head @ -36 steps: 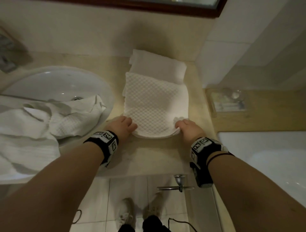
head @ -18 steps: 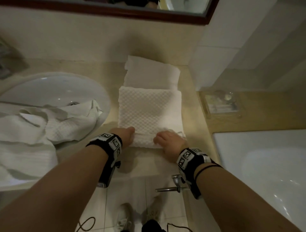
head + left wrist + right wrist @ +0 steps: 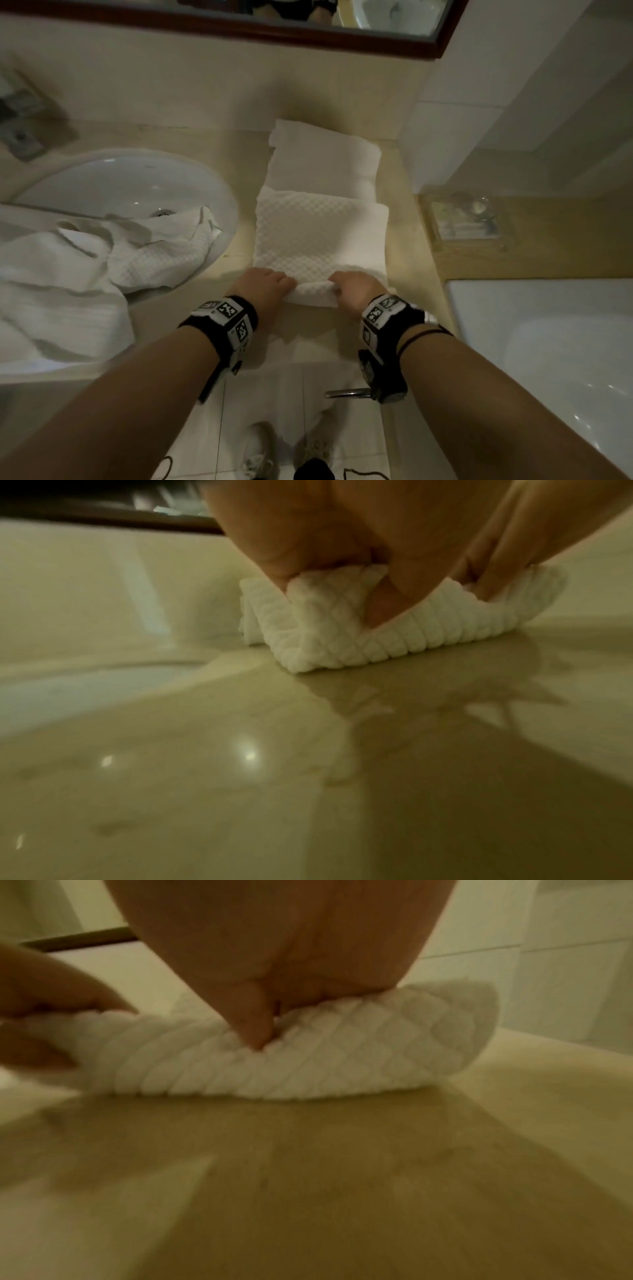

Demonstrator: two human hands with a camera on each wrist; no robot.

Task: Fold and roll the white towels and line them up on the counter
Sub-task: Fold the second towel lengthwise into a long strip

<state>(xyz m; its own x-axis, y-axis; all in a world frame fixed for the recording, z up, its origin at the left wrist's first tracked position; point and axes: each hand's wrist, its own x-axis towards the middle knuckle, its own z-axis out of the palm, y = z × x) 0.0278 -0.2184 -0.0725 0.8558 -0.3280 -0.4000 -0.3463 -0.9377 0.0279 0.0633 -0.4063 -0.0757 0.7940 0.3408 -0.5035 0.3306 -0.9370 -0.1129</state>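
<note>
A white waffle-weave towel lies folded into a strip on the beige counter, its near end curled into a small roll. My left hand grips the roll's left part, fingers curled over it. My right hand grips the right part, its thumb pressing into the roll. Behind the waffle towel lies a smoother folded white towel against the wall.
A white basin sits at the left with a heap of loose white towels draped over its rim. A clear tray rests on the ledge at right, beside a white bathtub. A mirror frame runs overhead.
Both hands moved from the towel's near corners inward toward its middle. The near edge has been turned over into a small roll, now gripped by both hands.
</note>
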